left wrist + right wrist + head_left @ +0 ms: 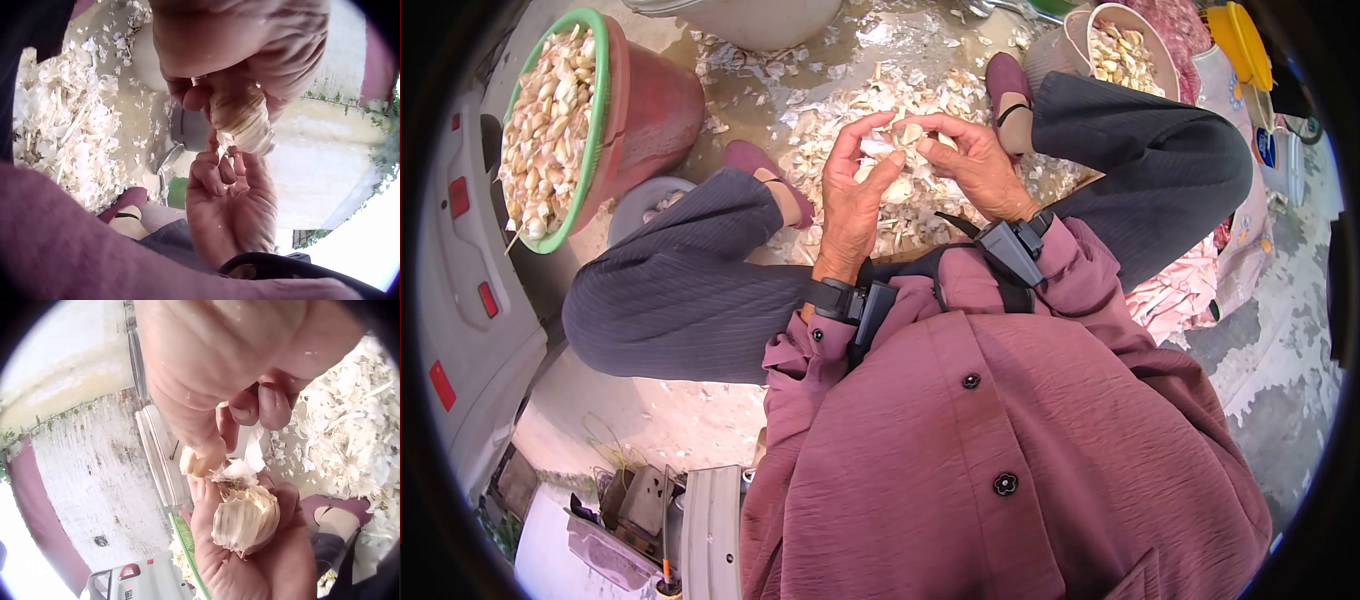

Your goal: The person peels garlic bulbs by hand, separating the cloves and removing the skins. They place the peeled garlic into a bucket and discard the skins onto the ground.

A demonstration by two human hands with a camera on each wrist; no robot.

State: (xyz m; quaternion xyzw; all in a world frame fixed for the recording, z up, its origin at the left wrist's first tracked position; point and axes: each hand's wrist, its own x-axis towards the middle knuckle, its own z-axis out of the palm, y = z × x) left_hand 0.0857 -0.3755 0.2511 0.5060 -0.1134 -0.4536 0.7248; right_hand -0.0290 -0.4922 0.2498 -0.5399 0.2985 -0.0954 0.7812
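The left hand (855,195) curls round a partly opened garlic bulb (240,119), its layered skin showing in both wrist views. Close beside it, the right hand (983,172) pinches a pale clove (201,461) between thumb and fingers, right against the bulb's torn end in the right wrist view. A loose flake of white skin (254,451) stands up between the hands. Below both hands in the head view lies a heap of garlic skins (900,90) on the ground.
A red tub with a green rim (597,130) full of cloves stands at the left, with a grey basin (632,212) beside it. A pale bucket (1165,70) of cloves is at upper right, near a yellow container (1240,45). The person's knees flank the heap.
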